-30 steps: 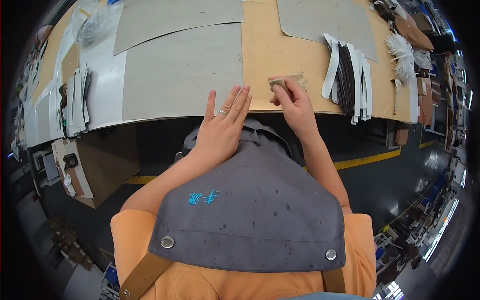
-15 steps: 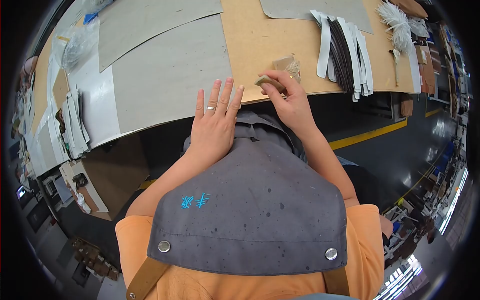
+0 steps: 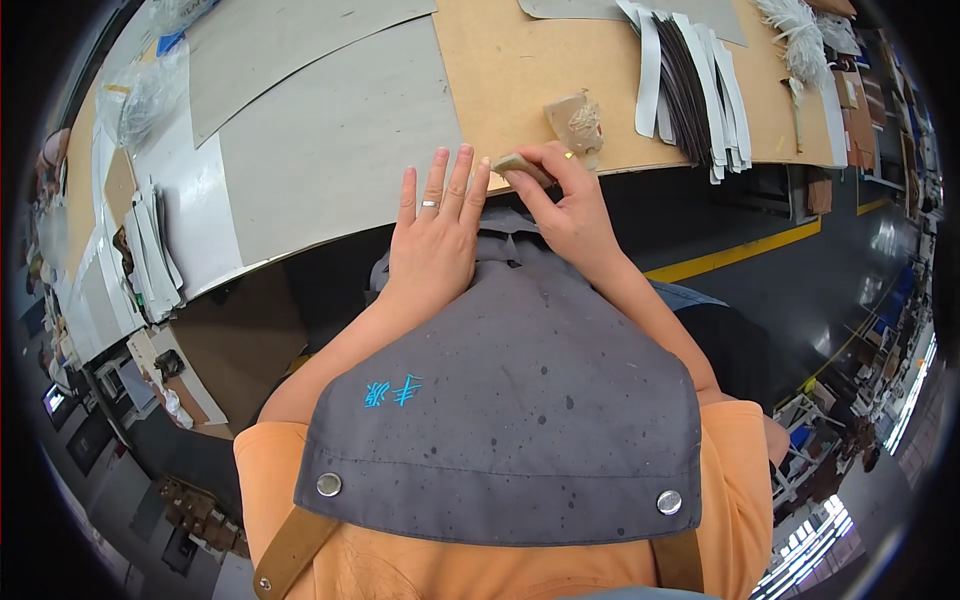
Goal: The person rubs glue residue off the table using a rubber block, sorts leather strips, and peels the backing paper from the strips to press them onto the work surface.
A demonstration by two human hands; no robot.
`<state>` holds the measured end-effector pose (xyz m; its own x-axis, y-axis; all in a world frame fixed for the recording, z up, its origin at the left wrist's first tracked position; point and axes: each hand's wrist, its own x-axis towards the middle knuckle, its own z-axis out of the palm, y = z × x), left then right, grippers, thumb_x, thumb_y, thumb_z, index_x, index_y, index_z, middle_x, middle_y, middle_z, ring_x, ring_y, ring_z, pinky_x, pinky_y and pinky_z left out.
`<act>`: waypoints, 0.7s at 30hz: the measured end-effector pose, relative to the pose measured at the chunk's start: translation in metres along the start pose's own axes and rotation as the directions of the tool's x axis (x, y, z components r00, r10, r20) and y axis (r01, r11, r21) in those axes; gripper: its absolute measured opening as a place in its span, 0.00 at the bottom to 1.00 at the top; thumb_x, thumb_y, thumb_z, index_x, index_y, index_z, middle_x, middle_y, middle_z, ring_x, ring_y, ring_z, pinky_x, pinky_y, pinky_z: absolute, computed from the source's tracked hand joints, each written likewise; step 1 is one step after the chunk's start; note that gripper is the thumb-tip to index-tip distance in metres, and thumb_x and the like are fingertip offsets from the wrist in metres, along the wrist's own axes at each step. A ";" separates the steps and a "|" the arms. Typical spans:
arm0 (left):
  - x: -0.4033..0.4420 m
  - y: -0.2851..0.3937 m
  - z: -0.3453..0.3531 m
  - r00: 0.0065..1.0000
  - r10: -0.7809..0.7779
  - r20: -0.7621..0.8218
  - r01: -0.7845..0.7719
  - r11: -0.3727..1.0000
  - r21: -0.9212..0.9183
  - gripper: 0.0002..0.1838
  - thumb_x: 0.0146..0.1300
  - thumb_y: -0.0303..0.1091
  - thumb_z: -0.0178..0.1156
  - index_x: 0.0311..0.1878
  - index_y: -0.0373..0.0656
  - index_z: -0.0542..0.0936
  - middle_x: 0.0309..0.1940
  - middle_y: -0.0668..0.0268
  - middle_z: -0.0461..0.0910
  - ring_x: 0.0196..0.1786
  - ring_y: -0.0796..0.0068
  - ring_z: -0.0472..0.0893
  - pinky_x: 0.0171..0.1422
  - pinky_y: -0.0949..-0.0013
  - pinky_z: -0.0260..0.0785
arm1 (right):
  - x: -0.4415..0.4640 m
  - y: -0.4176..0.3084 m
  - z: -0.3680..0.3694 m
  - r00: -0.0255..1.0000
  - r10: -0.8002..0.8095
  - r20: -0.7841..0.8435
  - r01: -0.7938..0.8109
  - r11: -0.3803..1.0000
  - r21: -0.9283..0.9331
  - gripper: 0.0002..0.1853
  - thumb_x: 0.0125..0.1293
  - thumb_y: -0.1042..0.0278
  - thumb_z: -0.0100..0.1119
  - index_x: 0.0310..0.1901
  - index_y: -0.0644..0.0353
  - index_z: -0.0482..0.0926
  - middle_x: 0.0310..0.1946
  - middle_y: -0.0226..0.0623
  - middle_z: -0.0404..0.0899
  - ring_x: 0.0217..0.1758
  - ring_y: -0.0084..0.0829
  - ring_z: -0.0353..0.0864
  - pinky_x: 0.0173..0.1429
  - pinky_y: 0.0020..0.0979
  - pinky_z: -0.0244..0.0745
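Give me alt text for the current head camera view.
A person's right hand pinches a small beige piece at the edge of a worktable, beside the left hand, its fingers spread. Beyond lies a stringy beige lump, with dark and white strips farther right and grey sheets to the left.

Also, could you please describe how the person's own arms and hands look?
The orange sleeves are short and leave the forearms bare. Both hands are ungloved. The left hand wears a plain silver-coloured ring on its ring finger. The right hand has a small gold-coloured band on one finger, probably a ring; its details are too small to tell.
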<state>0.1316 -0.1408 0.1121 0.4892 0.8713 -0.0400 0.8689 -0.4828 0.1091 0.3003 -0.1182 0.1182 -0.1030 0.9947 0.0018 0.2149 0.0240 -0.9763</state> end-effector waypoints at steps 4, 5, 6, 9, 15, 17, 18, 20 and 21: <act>0.002 0.000 0.002 1.000 0.024 0.006 -0.024 0.999 0.024 0.30 0.58 0.30 0.48 0.67 0.42 0.61 0.69 0.59 0.57 0.71 0.60 0.57 0.73 0.51 0.40 | -0.006 0.006 0.004 1.000 -0.028 -0.006 0.027 0.999 -0.036 0.09 0.61 0.73 0.57 0.43 0.66 0.75 0.35 0.38 0.76 0.35 0.28 0.77 0.40 0.27 0.72; 0.001 0.000 0.001 1.000 0.007 0.029 -0.008 1.000 0.027 0.30 0.58 0.30 0.48 0.67 0.41 0.61 0.69 0.59 0.58 0.71 0.60 0.57 0.73 0.51 0.41 | -0.008 0.008 0.007 1.000 -0.024 -0.015 0.024 1.000 -0.007 0.09 0.61 0.73 0.57 0.43 0.66 0.75 0.34 0.36 0.76 0.35 0.25 0.76 0.40 0.25 0.71; 0.001 -0.002 -0.001 0.999 0.008 0.044 -0.009 1.000 0.027 0.29 0.59 0.31 0.49 0.66 0.41 0.62 0.68 0.59 0.58 0.71 0.59 0.58 0.73 0.51 0.42 | -0.009 0.009 0.009 0.999 -0.023 -0.043 0.023 1.000 0.013 0.09 0.62 0.74 0.57 0.43 0.66 0.75 0.33 0.35 0.76 0.35 0.22 0.75 0.40 0.24 0.71; 0.004 -0.008 0.004 0.996 0.055 0.073 -0.055 0.998 0.009 0.25 0.59 0.31 0.51 0.62 0.39 0.66 0.67 0.58 0.60 0.71 0.59 0.57 0.72 0.50 0.45 | -0.008 0.010 0.017 0.992 -0.108 -0.061 0.104 0.993 -0.063 0.11 0.61 0.70 0.55 0.45 0.62 0.75 0.37 0.43 0.77 0.39 0.41 0.78 0.43 0.31 0.73; -0.001 -0.041 0.031 0.935 0.346 0.077 -0.348 0.937 0.026 0.26 0.64 0.43 0.46 0.62 0.38 0.66 0.61 0.53 0.66 0.66 0.55 0.63 0.71 0.51 0.50 | -0.015 0.014 0.045 0.993 -0.114 -0.016 0.115 0.992 0.056 0.12 0.60 0.65 0.52 0.45 0.58 0.71 0.41 0.42 0.74 0.42 0.46 0.76 0.44 0.39 0.71; 0.006 -0.039 0.028 0.927 0.365 0.088 -0.368 0.930 0.019 0.26 0.64 0.42 0.47 0.62 0.38 0.66 0.61 0.53 0.66 0.66 0.55 0.63 0.71 0.51 0.50 | -0.013 0.017 0.049 0.990 -0.139 -0.020 0.140 0.989 0.054 0.12 0.59 0.65 0.52 0.44 0.58 0.71 0.41 0.42 0.74 0.41 0.45 0.76 0.43 0.39 0.71; 0.009 -0.038 0.028 0.924 0.369 0.095 -0.372 0.928 0.017 0.26 0.64 0.42 0.47 0.62 0.38 0.66 0.61 0.53 0.66 0.66 0.55 0.63 0.71 0.51 0.50 | -0.012 0.018 0.050 0.989 -0.146 -0.026 0.147 0.988 0.056 0.12 0.59 0.65 0.52 0.43 0.59 0.71 0.40 0.42 0.74 0.41 0.45 0.76 0.43 0.39 0.71; 0.015 -0.037 0.030 0.920 0.375 0.114 -0.378 0.926 0.009 0.26 0.63 0.41 0.47 0.62 0.38 0.66 0.61 0.53 0.66 0.66 0.55 0.63 0.71 0.52 0.50 | -0.010 0.020 0.049 0.986 -0.166 -0.033 0.167 0.985 0.044 0.11 0.59 0.66 0.51 0.43 0.59 0.71 0.40 0.42 0.73 0.41 0.45 0.76 0.43 0.39 0.70; 0.018 -0.037 0.032 0.921 0.367 0.128 -0.370 0.929 0.000 0.26 0.63 0.41 0.47 0.62 0.38 0.66 0.61 0.54 0.66 0.66 0.55 0.63 0.71 0.52 0.51 | -0.010 0.021 0.049 0.984 -0.174 -0.036 0.175 0.984 0.038 0.11 0.59 0.66 0.51 0.43 0.60 0.71 0.41 0.43 0.73 0.42 0.45 0.76 0.44 0.39 0.70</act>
<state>0.1102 -0.1102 0.0760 0.7795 0.6140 -0.1241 0.6259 -0.7712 0.1163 0.2585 -0.1320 0.0871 -0.1038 0.9783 0.1791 0.1565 0.1939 -0.9685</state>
